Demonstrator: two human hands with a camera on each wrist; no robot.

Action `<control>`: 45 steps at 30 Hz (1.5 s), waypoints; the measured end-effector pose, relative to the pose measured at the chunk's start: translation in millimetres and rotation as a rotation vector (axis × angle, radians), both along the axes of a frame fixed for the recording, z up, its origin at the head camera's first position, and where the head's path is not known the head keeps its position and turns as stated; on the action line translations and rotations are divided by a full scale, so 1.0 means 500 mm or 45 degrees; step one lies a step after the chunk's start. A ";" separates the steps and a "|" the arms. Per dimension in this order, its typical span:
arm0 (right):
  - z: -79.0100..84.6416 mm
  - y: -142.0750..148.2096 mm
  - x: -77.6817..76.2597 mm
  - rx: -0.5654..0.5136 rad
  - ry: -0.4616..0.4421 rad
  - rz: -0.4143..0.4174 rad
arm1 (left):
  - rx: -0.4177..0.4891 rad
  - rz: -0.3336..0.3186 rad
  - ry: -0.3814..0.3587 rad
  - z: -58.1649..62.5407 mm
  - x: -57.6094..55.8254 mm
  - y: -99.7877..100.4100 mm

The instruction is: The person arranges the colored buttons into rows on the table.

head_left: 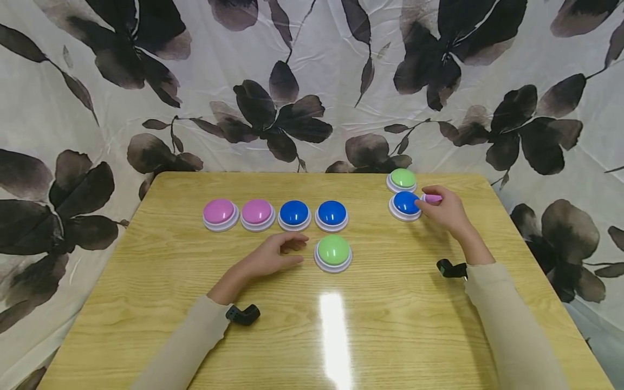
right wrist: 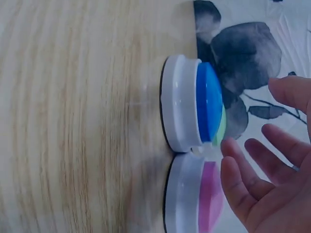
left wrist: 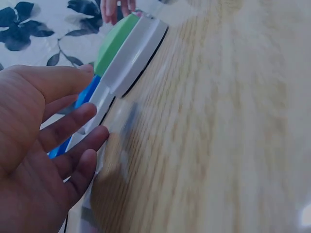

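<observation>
My left hand (head_left: 267, 257) hovers with loosely bent fingers just left of a green push button (head_left: 333, 251) on a white round base. Nothing lies in its grasp in the left wrist view. My right hand (head_left: 447, 212) is over a pink push button (head_left: 433, 199), which it partly hides in the head view. Its fingers (right wrist: 235, 182) are spread and hold nothing. A blue push button (head_left: 405, 203) sits left of that pink one, their white bases close together. Behind the blue one stands another green button (head_left: 402, 178).
Left of centre, a row holds two pink buttons (head_left: 219, 211) and two blue buttons (head_left: 294, 213), behind my left hand. The wooden table (head_left: 390, 325) meets a floral cloth (head_left: 341, 81) at its far edge. Each wrist wears a small black camera (head_left: 244, 314).
</observation>
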State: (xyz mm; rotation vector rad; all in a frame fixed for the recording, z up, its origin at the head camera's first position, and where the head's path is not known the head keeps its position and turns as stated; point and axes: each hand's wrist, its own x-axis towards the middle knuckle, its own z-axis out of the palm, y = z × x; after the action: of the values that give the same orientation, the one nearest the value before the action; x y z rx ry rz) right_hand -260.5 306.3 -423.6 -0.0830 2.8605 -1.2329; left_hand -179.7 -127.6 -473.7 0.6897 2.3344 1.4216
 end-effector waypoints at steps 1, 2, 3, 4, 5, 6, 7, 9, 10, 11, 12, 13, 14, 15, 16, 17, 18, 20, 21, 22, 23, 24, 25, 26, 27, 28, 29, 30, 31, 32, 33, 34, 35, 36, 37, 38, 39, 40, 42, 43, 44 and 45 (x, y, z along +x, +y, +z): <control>-0.003 0.001 -0.004 -0.006 -0.013 -0.003 | 0.004 -0.006 0.001 0.002 0.003 -0.003; -0.006 0.002 -0.008 -0.016 -0.028 0.000 | 0.004 -0.008 0.001 0.005 0.006 -0.006; -0.009 0.002 -0.011 -0.022 -0.047 0.003 | 0.000 -0.010 -0.002 0.008 0.009 -0.008; -0.012 0.002 -0.014 -0.024 -0.065 0.008 | -0.001 -0.011 -0.006 0.011 0.012 -0.011; -0.015 0.002 -0.017 -0.026 -0.081 0.012 | -0.007 -0.011 -0.010 0.014 0.015 -0.015; -0.017 0.002 -0.019 -0.027 -0.095 0.015 | -0.013 -0.011 -0.012 0.017 0.018 -0.018; -0.019 0.003 -0.020 -0.022 -0.106 0.014 | -0.017 -0.010 -0.012 0.021 0.021 -0.022; -0.021 0.002 -0.022 -0.007 -0.117 0.008 | -0.025 -0.005 -0.007 0.025 0.025 -0.031; -0.021 0.002 -0.022 -0.001 -0.117 0.008 | -0.026 -0.003 -0.002 0.027 0.027 -0.036; -0.022 0.001 -0.023 0.004 -0.118 0.011 | -0.029 0.000 -0.001 0.028 0.030 -0.041; -0.022 0.000 -0.024 0.010 -0.116 0.017 | -0.034 0.003 0.003 0.029 0.032 -0.047; -0.023 -0.002 -0.025 0.012 -0.113 0.025 | -0.036 0.006 0.004 0.029 0.035 -0.052; -0.025 -0.003 -0.026 0.014 -0.106 0.036 | -0.039 0.013 0.003 0.028 0.037 -0.057; -0.026 -0.004 -0.028 0.012 -0.102 0.046 | -0.039 0.017 0.002 0.028 0.039 -0.061; -0.028 -0.005 -0.029 0.007 -0.101 0.050 | -0.042 0.020 0.006 0.027 0.041 -0.065; -0.030 -0.005 -0.030 0.002 -0.102 0.049 | -0.045 0.023 0.007 0.027 0.043 -0.068; -0.032 -0.005 -0.031 -0.002 -0.103 0.045 | -0.044 0.025 0.011 0.026 0.044 -0.070; -0.036 -0.006 -0.033 -0.010 -0.112 0.040 | -0.036 0.028 0.008 0.026 0.047 -0.072; -0.038 -0.006 -0.033 -0.017 -0.127 0.043 | -0.035 0.028 0.008 0.025 0.048 -0.073; -0.040 -0.007 -0.033 -0.021 -0.140 0.046 | -0.039 0.033 0.004 0.025 0.050 -0.072; -0.042 -0.008 -0.033 -0.017 -0.149 0.051 | -0.043 0.039 -0.003 0.025 0.052 -0.072; -0.044 -0.009 -0.033 -0.022 -0.160 0.053 | -0.046 0.045 -0.010 0.026 0.054 -0.072; -0.047 -0.011 -0.033 -0.030 -0.171 0.056 | -0.049 0.052 -0.017 0.026 0.057 -0.072; -0.050 -0.012 -0.033 -0.038 -0.175 0.056 | -0.053 0.059 -0.021 0.027 0.059 -0.072; -0.053 -0.013 -0.033 -0.050 -0.183 0.051 | -0.060 0.065 -0.024 0.027 0.060 -0.071; -0.055 -0.014 -0.033 -0.062 -0.183 0.041 | -0.063 0.068 -0.025 0.027 0.062 -0.070; -0.058 -0.015 -0.034 -0.070 -0.180 0.032 | -0.063 0.066 -0.024 0.027 0.062 -0.070; -0.061 -0.016 -0.034 -0.085 -0.179 0.025 | -0.064 0.066 -0.024 0.027 0.063 -0.069; -0.063 -0.017 -0.034 -0.089 -0.175 0.020 | -0.061 0.062 -0.021 0.028 0.063 -0.068; -0.065 -0.017 -0.035 -0.089 -0.171 0.016 | -0.059 0.059 -0.017 0.027 0.063 -0.067; -0.066 -0.018 -0.035 -0.092 -0.172 0.010 | -0.055 0.055 -0.011 0.027 0.062 -0.066; -0.068 -0.018 -0.035 -0.090 -0.171 0.007 | -0.053 0.052 -0.004 0.028 0.062 -0.064; -0.069 -0.019 -0.035 -0.088 -0.173 0.002 | -0.048 0.049 0.001 0.029 0.061 -0.062; -0.069 -0.019 -0.035 -0.088 -0.178 -0.004 | -0.044 0.044 0.006 0.030 0.060 -0.060; -0.069 -0.019 -0.035 -0.087 -0.181 -0.009 | -0.037 0.036 0.015 0.030 0.059 -0.059; -0.069 -0.019 -0.035 -0.084 -0.190 -0.008 | -0.036 0.033 0.019 0.030 0.058 -0.057; -0.070 -0.019 -0.035 -0.081 -0.202 -0.010 | -0.037 0.032 0.019 0.031 0.058 -0.055; -0.070 -0.019 -0.036 -0.076 -0.211 -0.007 | -0.039 0.031 0.018 0.032 0.057 -0.054; -0.069 -0.018 -0.036 -0.055 -0.226 0.007 | -0.047 0.031 0.016 0.032 0.057 -0.052; -0.069 -0.017 -0.035 -0.049 -0.227 0.016 | -0.045 0.031 0.014 0.032 0.057 -0.051; -0.069 -0.017 -0.035 -0.045 -0.227 0.025 | -0.044 0.035 0.009 0.031 0.056 -0.050; -0.069 -0.016 -0.036 -0.045 -0.222 0.026 | -0.037 0.033 0.007 0.031 0.055 -0.050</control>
State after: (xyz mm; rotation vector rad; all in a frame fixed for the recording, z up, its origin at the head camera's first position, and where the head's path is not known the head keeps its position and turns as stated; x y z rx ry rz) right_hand -278.4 298.5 -457.9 -0.0047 2.6839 -1.2225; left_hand -151.9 -152.4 -458.3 0.6586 2.3715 1.3953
